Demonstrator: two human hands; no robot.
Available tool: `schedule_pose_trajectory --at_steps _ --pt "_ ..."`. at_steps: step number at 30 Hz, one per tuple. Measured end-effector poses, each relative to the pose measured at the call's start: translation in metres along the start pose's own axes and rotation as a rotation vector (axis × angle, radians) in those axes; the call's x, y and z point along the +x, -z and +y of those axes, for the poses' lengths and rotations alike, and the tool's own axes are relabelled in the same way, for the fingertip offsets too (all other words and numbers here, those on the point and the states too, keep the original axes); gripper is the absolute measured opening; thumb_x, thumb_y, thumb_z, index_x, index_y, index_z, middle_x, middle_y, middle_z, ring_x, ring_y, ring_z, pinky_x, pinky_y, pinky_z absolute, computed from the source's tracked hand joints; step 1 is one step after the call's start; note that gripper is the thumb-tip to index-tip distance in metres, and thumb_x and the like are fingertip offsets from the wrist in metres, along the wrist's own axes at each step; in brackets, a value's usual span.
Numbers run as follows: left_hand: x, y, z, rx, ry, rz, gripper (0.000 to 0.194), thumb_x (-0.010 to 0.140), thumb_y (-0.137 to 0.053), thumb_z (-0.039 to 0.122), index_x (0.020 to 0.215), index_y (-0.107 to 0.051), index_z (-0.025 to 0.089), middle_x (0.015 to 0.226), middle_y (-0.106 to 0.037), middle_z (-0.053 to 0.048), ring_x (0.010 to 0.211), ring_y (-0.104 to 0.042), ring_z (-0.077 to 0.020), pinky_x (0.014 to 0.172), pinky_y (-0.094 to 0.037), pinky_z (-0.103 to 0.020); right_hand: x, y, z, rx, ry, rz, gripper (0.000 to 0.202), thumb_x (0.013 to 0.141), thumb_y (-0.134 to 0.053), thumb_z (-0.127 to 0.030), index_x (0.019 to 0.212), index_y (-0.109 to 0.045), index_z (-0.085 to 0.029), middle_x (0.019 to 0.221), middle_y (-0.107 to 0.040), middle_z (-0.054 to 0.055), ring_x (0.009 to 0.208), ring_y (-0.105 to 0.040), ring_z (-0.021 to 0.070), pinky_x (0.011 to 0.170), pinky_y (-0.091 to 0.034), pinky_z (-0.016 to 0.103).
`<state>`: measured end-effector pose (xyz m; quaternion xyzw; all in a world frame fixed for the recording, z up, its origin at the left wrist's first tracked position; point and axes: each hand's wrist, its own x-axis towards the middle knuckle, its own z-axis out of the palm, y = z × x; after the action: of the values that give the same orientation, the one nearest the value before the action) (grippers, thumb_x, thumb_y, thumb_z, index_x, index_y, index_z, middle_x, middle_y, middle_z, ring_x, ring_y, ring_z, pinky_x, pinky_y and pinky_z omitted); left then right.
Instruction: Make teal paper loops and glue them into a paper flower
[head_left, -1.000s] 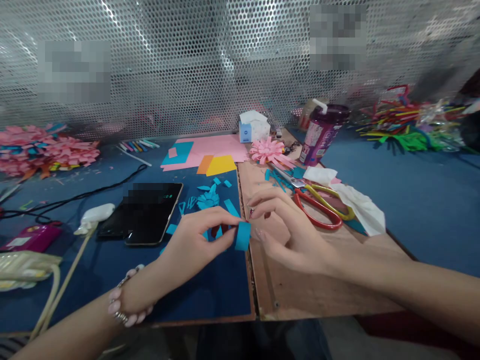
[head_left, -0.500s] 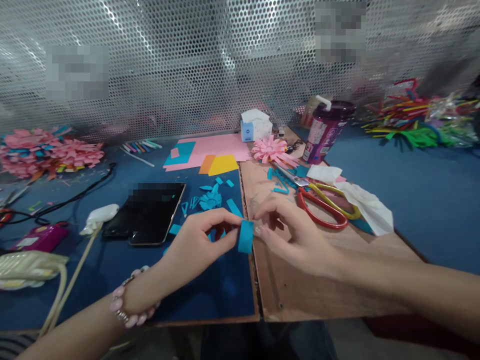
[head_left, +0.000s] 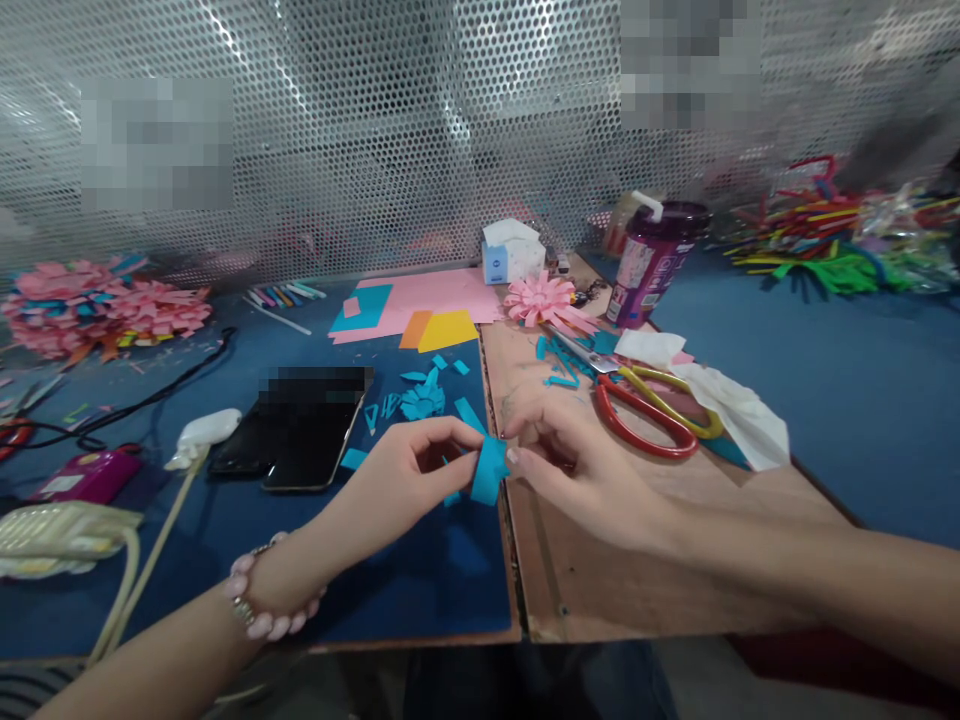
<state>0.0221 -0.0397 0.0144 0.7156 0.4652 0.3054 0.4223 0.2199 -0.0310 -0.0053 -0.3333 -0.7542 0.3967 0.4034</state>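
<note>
Between my two hands is a small blue paper strip [head_left: 489,472], held above the seam where the blue mat meets the wooden board. My left hand [head_left: 420,462], with a beaded bracelet at the wrist, pinches the strip's left side between thumb and fingers. From the right, my right hand [head_left: 574,460] has thumb and forefinger closed at the strip's right edge, where the paper looks bent. Just beyond my left hand lies a blue paper flower [head_left: 424,398] with cut blue scraps [head_left: 460,367] about it. Scissors [head_left: 649,418] with one red and one yellow handle rest beyond my right hand.
Left of my hands lie a dark phone [head_left: 319,440], a white plug [head_left: 206,435] and cables. Pink paper sheets [head_left: 442,290], a pink paper flower [head_left: 541,300], a tissue box [head_left: 512,255] and a purple cup [head_left: 652,265] stand toward the perforated metal panel [head_left: 390,120]. Crumpled tissue [head_left: 739,415] lies right.
The blue strip has tilted, and its right edge now bends toward my right thumb. My right fingertips have come together onto it. My left hand has hardly moved.
</note>
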Motion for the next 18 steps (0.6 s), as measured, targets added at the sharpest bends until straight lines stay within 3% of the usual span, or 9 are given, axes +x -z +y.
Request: schedule_pose_trajectory --at_steps 5,10,18 --pt "-0.0047 -0.0033 0.0052 0.208 -0.043 0.004 0.012 0.085 -0.053 0.019 0.089 -0.064 0.017 0.073 -0.064 0.002 0.065 -0.057 -0.0104 0.059 -0.044 -0.021 0.0001 -0.0027 -0.0018 -0.093 -0.057 -0.068 0.011 0.08 -0.057 -0.026 0.084 -0.051 -0.017 0.067 -0.04 -0.004 0.059 -0.04 0.01 0.05 -0.034 0.023" --pt "-0.0063 -0.0039 0.0048 0.187 -0.017 -0.087 0.017 0.088 -0.049 0.017 0.101 -0.061 0.018 0.076 -0.066 0.003 0.068 -0.062 -0.0106 0.063 -0.046 -0.022 0.0006 -0.0024 0.0019 -0.142 -0.025 -0.045 0.006 0.077 -0.055 -0.019 0.079 -0.05 -0.018 0.067 -0.041 -0.003 0.061 -0.041 0.0101 0.053 -0.034 0.023" --pt "-0.0061 -0.0036 0.0066 0.256 -0.028 -0.093 0.02 0.091 -0.049 0.025 0.104 -0.063 0.019 0.072 -0.065 0.003 0.064 -0.06 -0.0105 0.059 -0.043 -0.022 0.0022 0.0003 0.0062 -0.211 0.046 -0.039 0.002 0.077 -0.054 -0.016 0.077 -0.052 -0.017 0.064 -0.04 -0.005 0.058 -0.039 0.0087 0.051 -0.032 0.022"
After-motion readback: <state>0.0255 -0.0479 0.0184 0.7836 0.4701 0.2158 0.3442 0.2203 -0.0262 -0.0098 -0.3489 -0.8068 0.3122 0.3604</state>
